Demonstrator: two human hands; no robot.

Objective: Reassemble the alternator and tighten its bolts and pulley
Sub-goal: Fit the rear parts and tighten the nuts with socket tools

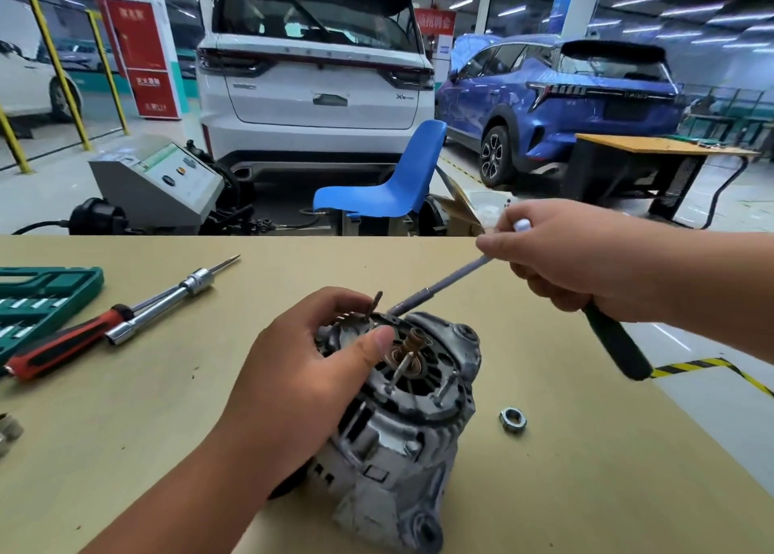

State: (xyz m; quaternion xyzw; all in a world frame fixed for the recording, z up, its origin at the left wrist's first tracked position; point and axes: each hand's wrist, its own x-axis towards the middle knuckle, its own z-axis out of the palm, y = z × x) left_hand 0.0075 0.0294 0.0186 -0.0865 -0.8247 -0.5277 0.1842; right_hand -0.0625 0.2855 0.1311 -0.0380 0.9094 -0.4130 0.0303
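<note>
**Workshop worktop (565,490): alternator (402,449) gripped, tool (444,287) at its rim**

Behind the tan worktop stand a white car (318,80), a blue chair (389,176) and a blue car (557,105). At the worktop's left lie a green socket case (50,298), a red-handled screwdriver (63,346) and a chrome socket bar (167,302). Near the middle, the left hand (301,382) curls round the alternator, thumb on its open top face. A loose nut (512,418) lies just to its right. The right hand (586,260) grips the long black-handled tool, its tip at the alternator's far rim.

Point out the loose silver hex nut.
In the head view, the silver metal hex nut lies on the tan tabletop, just right of the grey alternator, untouched.
</note>
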